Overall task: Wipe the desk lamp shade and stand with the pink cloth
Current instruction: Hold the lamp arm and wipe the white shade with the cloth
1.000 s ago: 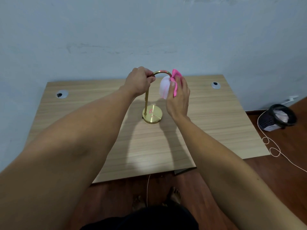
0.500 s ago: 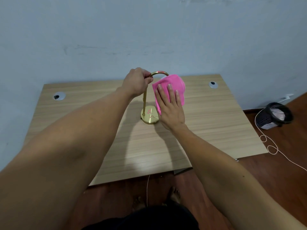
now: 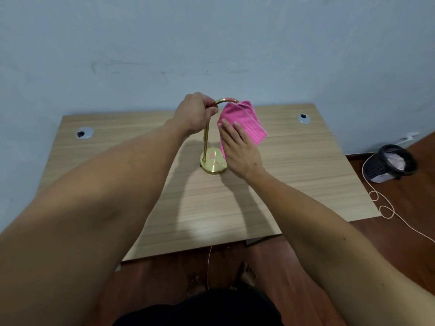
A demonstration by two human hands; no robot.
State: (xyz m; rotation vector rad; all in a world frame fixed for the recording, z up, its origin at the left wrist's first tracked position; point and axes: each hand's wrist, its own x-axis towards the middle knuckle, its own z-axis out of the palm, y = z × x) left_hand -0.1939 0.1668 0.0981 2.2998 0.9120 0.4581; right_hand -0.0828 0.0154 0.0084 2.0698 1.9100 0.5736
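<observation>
A brass desk lamp stands mid-desk: a round base, a thin upright stand and a curved neck arching right. My left hand is closed around the top of the stand where the neck bends. The pink cloth is draped over the lamp shade, which it hides completely. My right hand lies flat against the near side of the cloth, fingers stretched upward, pressing it onto the shade.
The wooden desk stands against a pale blue wall, with cable grommets at the back left and back right. A dark mesh bin and a loose cord lie on the floor to the right. My bare feet show below the desk's front edge.
The cloth, bunched behind the white shade a second ago, now covers the shade. My right hand has shifted from gripping it at the side to pressing flat on it. The left hand stays put.
</observation>
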